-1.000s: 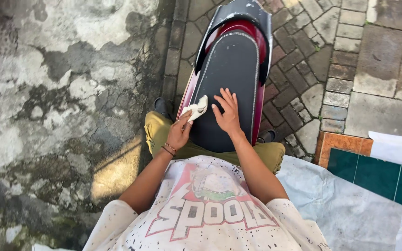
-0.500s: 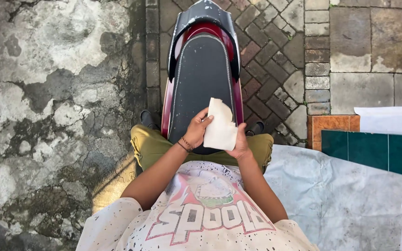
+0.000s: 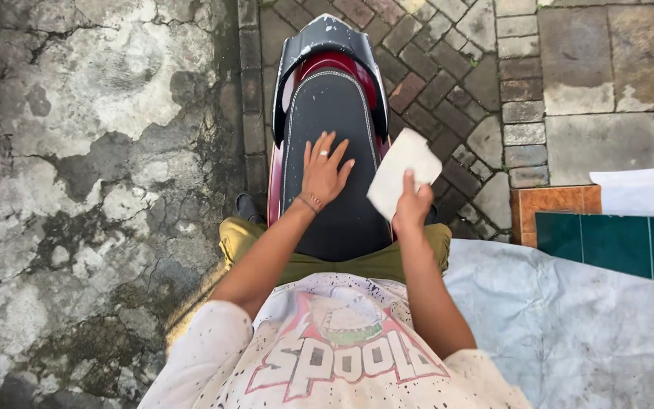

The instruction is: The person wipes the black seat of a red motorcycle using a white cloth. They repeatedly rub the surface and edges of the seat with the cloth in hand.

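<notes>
Since half a second ago both hands are separating: left hand (image 3: 322,173) is dropping flat onto the scooter seat (image 3: 331,132), right hand (image 3: 412,206) is carrying the white cloth (image 3: 403,170) out to the right of the seat.

Left hand is lying spread, fingers fanned, palm pressing on the black seat near frame centre; ring and wrist band are showing. Right hand is pinching the cloth's lower corner, thumb on top; cloth is hanging open, held up just right of the seat edge, centre-right of frame, seemingly not touching the seat.

Step in hand, judging by this: seat wiping, cloth being unfolded or repositioned between strokes while the left hand is steadying. Next move is likely calling for bringing the cloth back over the seat surface and laying it flat.

Edges and room: seat is narrowing toward the dark tail cowl (image 3: 327,38) at upper centre, maroon body panel showing along its sides. Cracked concrete (image 3: 92,151) is filling the left, brick paving (image 3: 456,83) the upper right, both open. A grey tarp (image 3: 569,326) and a tiled ledge (image 3: 607,235) are crowding the lower right, near the right elbow.
</notes>
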